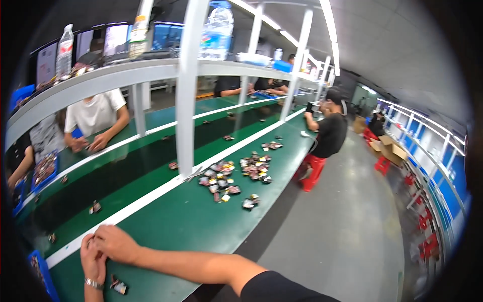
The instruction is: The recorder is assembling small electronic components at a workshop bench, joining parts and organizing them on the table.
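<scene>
My left hand and my right hand meet over the green bench at the lower left, fingers curled and pressed together. Whatever lies between the fingertips is covered by the hands and too small to make out. A watch with a metal band sits on my left wrist. Just below my hands lies one small black part with a pale label. Farther along the bench are two loose piles of similar small black, yellow and reddish parts, the nearer pile and the farther pile.
A white rail separates my bench from a dark conveyor belt carrying scattered parts. A white post and overhead shelf stand ahead. A blue bin is at the left edge. Co-workers sit across the belt; another person sits on a red stool.
</scene>
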